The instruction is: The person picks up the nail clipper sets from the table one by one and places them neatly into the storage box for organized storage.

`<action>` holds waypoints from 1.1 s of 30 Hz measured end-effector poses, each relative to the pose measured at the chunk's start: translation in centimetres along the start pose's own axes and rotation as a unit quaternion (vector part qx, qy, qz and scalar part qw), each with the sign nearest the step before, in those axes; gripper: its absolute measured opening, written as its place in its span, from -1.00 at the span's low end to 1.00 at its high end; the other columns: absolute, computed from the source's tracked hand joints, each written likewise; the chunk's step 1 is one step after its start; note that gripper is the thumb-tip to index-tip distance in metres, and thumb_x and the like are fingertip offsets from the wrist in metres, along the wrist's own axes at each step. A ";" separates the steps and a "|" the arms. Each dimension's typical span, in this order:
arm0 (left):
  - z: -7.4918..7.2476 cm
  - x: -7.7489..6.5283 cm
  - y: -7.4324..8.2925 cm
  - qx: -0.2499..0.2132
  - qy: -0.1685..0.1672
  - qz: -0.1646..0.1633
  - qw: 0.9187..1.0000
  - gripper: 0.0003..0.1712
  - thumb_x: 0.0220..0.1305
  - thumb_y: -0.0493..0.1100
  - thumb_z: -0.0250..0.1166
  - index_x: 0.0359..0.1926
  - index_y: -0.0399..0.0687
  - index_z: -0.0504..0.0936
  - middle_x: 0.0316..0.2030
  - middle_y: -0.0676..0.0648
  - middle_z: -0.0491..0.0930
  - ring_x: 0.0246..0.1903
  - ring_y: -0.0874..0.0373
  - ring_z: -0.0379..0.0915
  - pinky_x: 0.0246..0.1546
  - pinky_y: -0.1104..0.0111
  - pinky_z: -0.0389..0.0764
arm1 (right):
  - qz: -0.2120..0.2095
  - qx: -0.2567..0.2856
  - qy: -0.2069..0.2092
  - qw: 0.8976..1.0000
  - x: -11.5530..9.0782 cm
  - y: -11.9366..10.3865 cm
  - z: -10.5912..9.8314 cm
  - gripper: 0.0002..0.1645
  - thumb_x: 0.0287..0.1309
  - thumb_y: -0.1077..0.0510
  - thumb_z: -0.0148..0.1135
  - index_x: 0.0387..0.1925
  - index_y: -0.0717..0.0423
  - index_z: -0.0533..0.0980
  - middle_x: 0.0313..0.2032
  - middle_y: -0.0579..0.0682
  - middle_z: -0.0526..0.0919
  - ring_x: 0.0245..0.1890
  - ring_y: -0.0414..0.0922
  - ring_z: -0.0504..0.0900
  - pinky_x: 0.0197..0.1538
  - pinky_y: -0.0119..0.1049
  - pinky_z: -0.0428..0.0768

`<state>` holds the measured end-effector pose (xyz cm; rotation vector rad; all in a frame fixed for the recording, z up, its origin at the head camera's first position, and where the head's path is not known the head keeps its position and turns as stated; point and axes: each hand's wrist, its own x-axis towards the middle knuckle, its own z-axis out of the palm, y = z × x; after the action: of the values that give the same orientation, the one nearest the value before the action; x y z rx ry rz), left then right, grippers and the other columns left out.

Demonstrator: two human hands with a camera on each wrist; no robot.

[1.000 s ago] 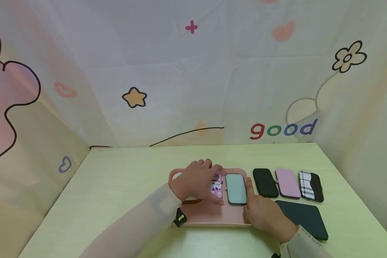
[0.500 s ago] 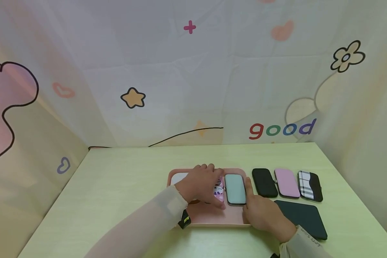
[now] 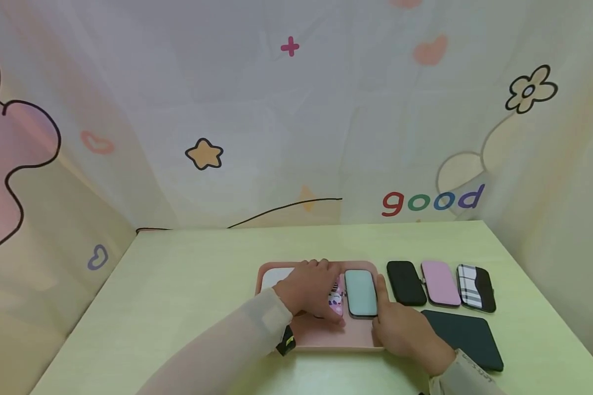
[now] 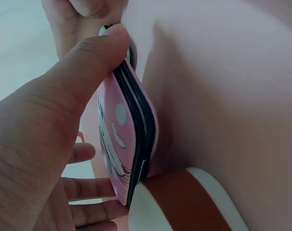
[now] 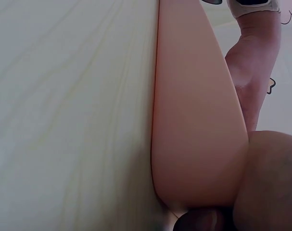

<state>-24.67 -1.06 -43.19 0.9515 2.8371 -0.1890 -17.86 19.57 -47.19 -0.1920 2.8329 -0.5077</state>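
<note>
My left hand (image 3: 312,291) holds a pink cartoon-print clasp case (image 4: 117,130) inside a pink tray (image 3: 331,336). In the left wrist view the thumb lies on one end of the case and the fingers reach its other end; its dark edge with a metal frame shows. Right beside it in the tray lies a mint green case (image 3: 361,293). A white case with a brown stripe (image 4: 184,202) is on the other side, partly hidden by my hand. My right hand (image 3: 404,326) grips the tray's right side, index finger straight along the rim.
Right of the tray, a black case (image 3: 407,283), a lilac case (image 3: 441,283) and a black-and-plaid case (image 3: 476,288) lie in a row. A dark flat rectangular pad (image 3: 466,337) lies nearer, partly behind my right hand. A printed curtain (image 3: 257,109) hangs behind the table.
My left hand has shifted slightly right with the pink case, toward the mint green one, showing more of the white case. My right hand stays at the tray's side.
</note>
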 end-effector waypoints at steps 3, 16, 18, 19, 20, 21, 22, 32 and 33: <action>0.3 0.2 0.2 -0.011 -0.002 0.001 1.000 0.22 -0.18 0.66 0.32 0.39 0.09 0.29 0.15 -0.01 0.51 0.02 0.06 0.48 0.21 0.17 0.49 | 0.002 0.000 0.000 1.000 -0.2 0.2 0.1 0.08 0.30 0.10 -0.04 0.57 0.12 -0.47 -0.64 -0.06 0.45 -0.71 -0.12 0.40 -0.63 -0.23 0.27; 0.3 0.4 0.2 -0.043 -0.022 -0.014 0.999 0.28 -0.20 0.64 0.36 0.49 0.19 0.19 0.21 -0.01 0.47 0.12 0.05 0.45 0.23 0.21 0.49 | 0.005 0.008 -0.008 1.000 0.0 -0.2 -0.1 0.06 0.32 0.08 -0.06 0.57 0.12 -0.47 -0.66 -0.07 0.46 -0.73 -0.12 0.38 -0.64 -0.25 0.24; 0.4 0.4 0.2 -0.043 -0.024 -0.014 0.999 0.28 -0.20 0.64 0.36 0.48 0.18 0.19 0.21 -0.01 0.47 0.11 0.06 0.45 0.22 0.21 0.50 | 0.006 0.008 -0.009 1.000 0.0 -0.3 -0.1 0.06 0.32 0.08 -0.06 0.57 0.13 -0.47 -0.66 -0.07 0.46 -0.73 -0.12 0.38 -0.64 -0.25 0.24; 0.4 0.5 0.2 -0.042 -0.026 -0.013 0.999 0.28 -0.20 0.63 0.36 0.48 0.17 0.19 0.23 -0.01 0.46 0.13 0.06 0.44 0.23 0.22 0.49 | 0.006 0.008 -0.009 1.000 0.0 -0.3 -0.1 0.06 0.32 0.08 -0.06 0.57 0.13 -0.46 -0.66 -0.07 0.46 -0.73 -0.13 0.38 -0.64 -0.25 0.23; 0.4 0.5 0.2 -0.041 -0.027 -0.014 0.999 0.28 -0.20 0.63 0.36 0.48 0.16 0.20 0.23 -0.01 0.46 0.13 0.06 0.44 0.22 0.22 0.50 | 0.006 0.007 -0.008 1.000 0.0 -0.3 -0.1 0.06 0.32 0.08 -0.06 0.57 0.13 -0.46 -0.66 -0.07 0.46 -0.73 -0.13 0.38 -0.64 -0.26 0.23; 0.4 0.5 0.2 -0.039 -0.027 -0.013 0.999 0.26 -0.19 0.63 0.36 0.46 0.15 0.21 0.22 -0.01 0.46 0.13 0.06 0.44 0.21 0.23 0.50 | 0.005 0.007 -0.007 1.000 0.0 -0.2 -0.1 0.06 0.32 0.08 -0.06 0.57 0.13 -0.46 -0.66 -0.06 0.46 -0.73 -0.13 0.37 -0.64 -0.26 0.23; 0.3 0.5 0.3 -0.040 -0.027 -0.012 0.999 0.26 -0.18 0.63 0.36 0.46 0.14 0.22 0.23 -0.01 0.46 0.14 0.07 0.43 0.22 0.23 0.49 | 0.004 0.006 -0.006 1.000 0.0 -0.2 -0.1 0.06 0.32 0.08 -0.06 0.57 0.14 -0.46 -0.66 -0.06 0.46 -0.73 -0.13 0.37 -0.64 -0.26 0.23; 0.3 0.7 0.6 -0.041 -0.030 -0.017 0.999 0.28 -0.18 0.62 0.36 0.48 0.11 0.21 0.23 -0.04 0.46 0.16 0.03 0.44 0.30 0.17 0.43 | 0.005 0.002 -0.008 1.000 0.1 -0.2 0.0 0.07 0.33 0.08 -0.05 0.57 0.11 -0.48 -0.65 -0.06 0.46 -0.73 -0.12 0.38 -0.64 -0.25 0.23; 0.3 0.7 0.6 -0.042 -0.028 -0.016 0.999 0.27 -0.17 0.61 0.37 0.48 0.11 0.21 0.23 -0.04 0.47 0.17 0.02 0.43 0.31 0.17 0.42 | 0.006 0.003 -0.009 1.000 0.1 -0.2 0.0 0.07 0.33 0.08 -0.05 0.57 0.11 -0.48 -0.65 -0.06 0.46 -0.73 -0.12 0.38 -0.64 -0.25 0.24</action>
<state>-24.82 -0.18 -43.65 0.8694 2.7869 -0.0978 -17.96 19.41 -47.15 -0.1762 2.8138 -0.5082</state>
